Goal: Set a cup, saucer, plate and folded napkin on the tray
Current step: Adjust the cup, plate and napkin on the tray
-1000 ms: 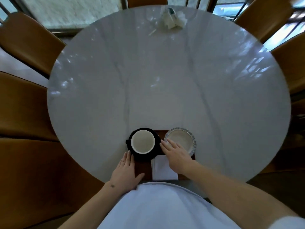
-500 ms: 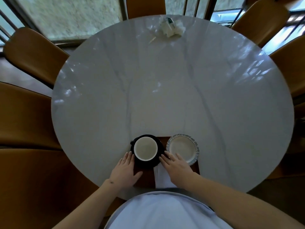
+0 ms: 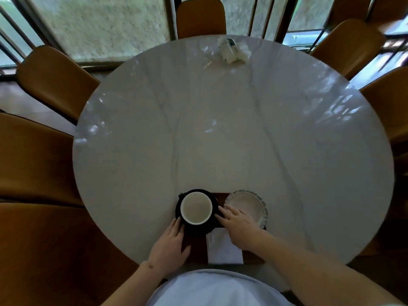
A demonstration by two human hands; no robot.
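Hands (image 3: 170,244) unmoved beside saucer (image 3: 212,226), as before.

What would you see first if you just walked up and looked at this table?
First the white cup sitting on a black saucer at the near edge of the big round marble table, on a brown tray. Both hands, left hand and right hand, rest flat on either side of it. Right beside sits a small frilly-edged plate, with a white folded napkin in front of it.
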